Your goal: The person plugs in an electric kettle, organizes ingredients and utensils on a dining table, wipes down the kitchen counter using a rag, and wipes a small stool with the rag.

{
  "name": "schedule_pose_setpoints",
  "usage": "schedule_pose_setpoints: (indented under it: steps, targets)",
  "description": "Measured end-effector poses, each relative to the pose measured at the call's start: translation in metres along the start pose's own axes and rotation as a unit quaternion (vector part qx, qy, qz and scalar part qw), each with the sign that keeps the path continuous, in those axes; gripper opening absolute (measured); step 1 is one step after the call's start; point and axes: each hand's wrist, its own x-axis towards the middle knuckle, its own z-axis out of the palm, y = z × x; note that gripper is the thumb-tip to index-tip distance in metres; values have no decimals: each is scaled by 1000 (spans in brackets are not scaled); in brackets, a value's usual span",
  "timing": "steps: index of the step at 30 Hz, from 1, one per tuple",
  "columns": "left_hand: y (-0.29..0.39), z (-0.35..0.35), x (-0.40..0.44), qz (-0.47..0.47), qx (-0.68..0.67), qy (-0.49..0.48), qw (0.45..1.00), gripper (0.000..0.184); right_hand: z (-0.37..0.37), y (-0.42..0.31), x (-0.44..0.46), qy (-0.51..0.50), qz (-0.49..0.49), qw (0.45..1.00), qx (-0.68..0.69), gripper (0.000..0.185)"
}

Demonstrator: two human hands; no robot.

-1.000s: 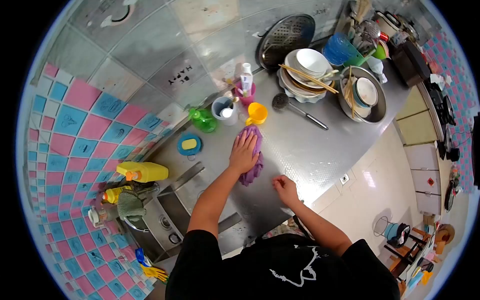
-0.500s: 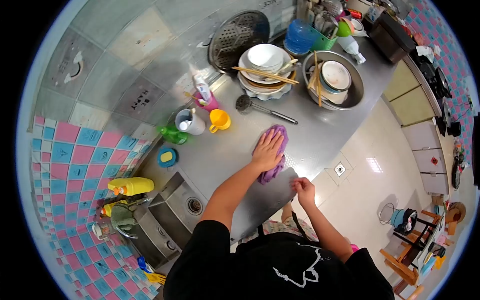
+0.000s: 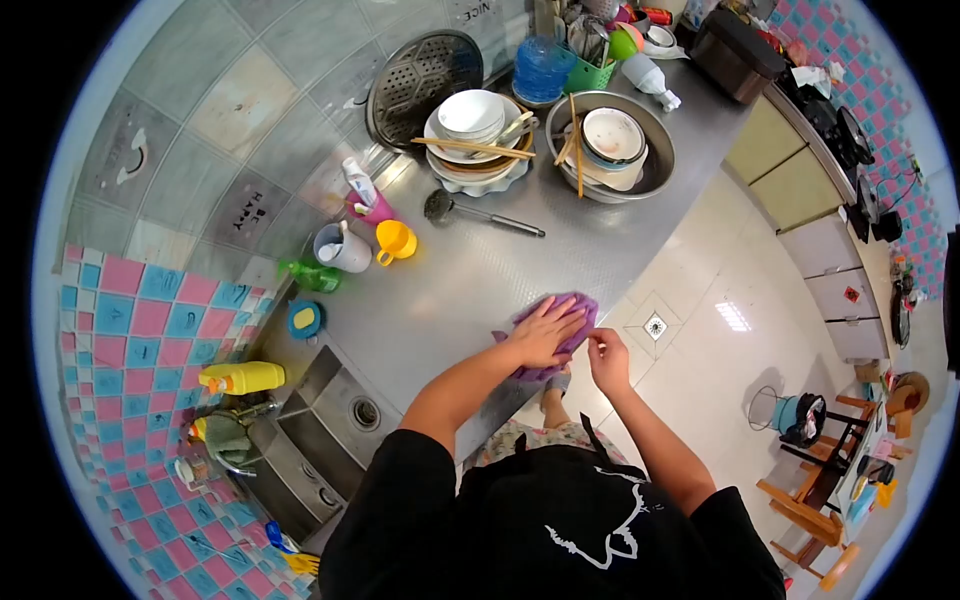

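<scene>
My left hand (image 3: 546, 334) lies flat on a crumpled purple cloth (image 3: 578, 306), fingers stretched out, at the front edge of the steel counter (image 3: 450, 290). Part of the cloth reaches that edge. Close to the cloth's right side, my right hand (image 3: 608, 362) is closed, its fingers curled, with nothing visible in them. Whether its fingertips touch the cloth I cannot tell. Farther back on the counter lies a long-handled strainer or scrubber (image 3: 485, 214); its exact kind is unclear.
Stacked bowls and plates (image 3: 472, 115) with chopsticks stand at the back, beside a metal basin (image 3: 650, 170) of dishes. A yellow cup (image 3: 397, 240), a grey cup (image 3: 345, 250) and a green bottle (image 3: 310, 275) stand left. The sink (image 3: 320, 420) is at lower left.
My left hand has slid the purple cloth toward me, to the counter's front edge. My right hand has risen slightly and is now close beside the cloth. The view has shifted.
</scene>
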Motion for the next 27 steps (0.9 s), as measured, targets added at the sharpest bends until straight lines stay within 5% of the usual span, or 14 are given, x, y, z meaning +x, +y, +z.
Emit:
schedule_pose_setpoints:
  steps: [2, 6, 10, 15, 17, 20, 23, 27]
  targets:
    - [3, 11, -22, 18, -11, 5, 1000, 73, 8, -10, -3, -34, -155, 978, -132, 22]
    - [14, 5, -86, -36, -31, 5, 999, 64, 40, -27, -14, -145, -290, 926, -195, 39]
    - [39, 12, -169, -176, -12, 61, 982, 54, 82, -30, -52, -215, -314, 864, -331, 45]
    - [71, 30, -260, -292, -20, 71, 953, 51, 154, -27, -98, -318, -330, 832, -313, 44]
    - [48, 53, -283, -289, -10, 116, 950, 49, 182, -41, -106, -332, -279, 873, -224, 33]
    - [-12, 36, -311, -309, 15, 191, 932, 48, 235, -79, -89, -281, -326, 892, -135, 25]
    - [-68, -20, -341, -312, 15, 256, 915, 49, 291, -130, -60, -227, -352, 898, -136, 22]
    - [-117, -41, -373, -349, 17, 218, 911, 51, 339, -170, -36, -221, -322, 891, -230, 20]
